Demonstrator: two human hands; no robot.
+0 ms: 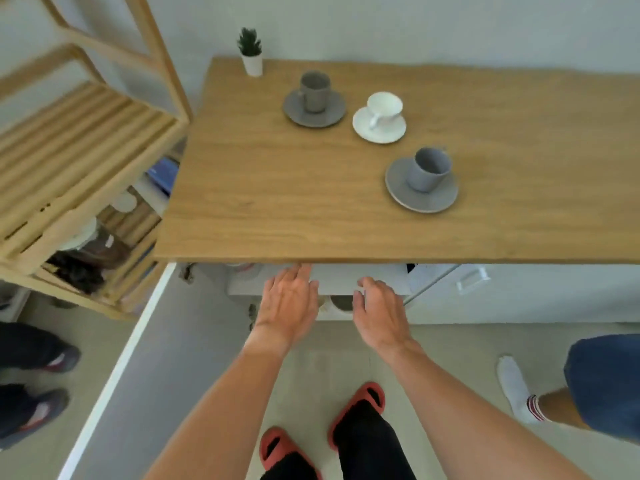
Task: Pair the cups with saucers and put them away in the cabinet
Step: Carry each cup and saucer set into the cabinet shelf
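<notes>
A person's left hand and right hand reach side by side beneath the near edge of a wooden table, toward the white cabinet under it. Both hands are palm down with fingers loosely spread and empty; the left fingertips touch or sit just under the table edge, while the right fingers curl over the cabinet's front lip. A round dark shape shows inside the cabinet between the hands, too unclear to identify.

Three cup-and-saucer pairs stand on the table. At the far left, a dark grey cup sits upright on a dark grey saucer. Just to its right, a white cup rests on a white saucer, handle toward the near side. Nearer and further right, a light grey cup stands on a light grey saucer, apart from the other two.

A small potted plant stands at the table's far left corner. A slatted wooden shelf unit fills the left side. Red slippers show on the floor below, with other people's feet at both edges.
</notes>
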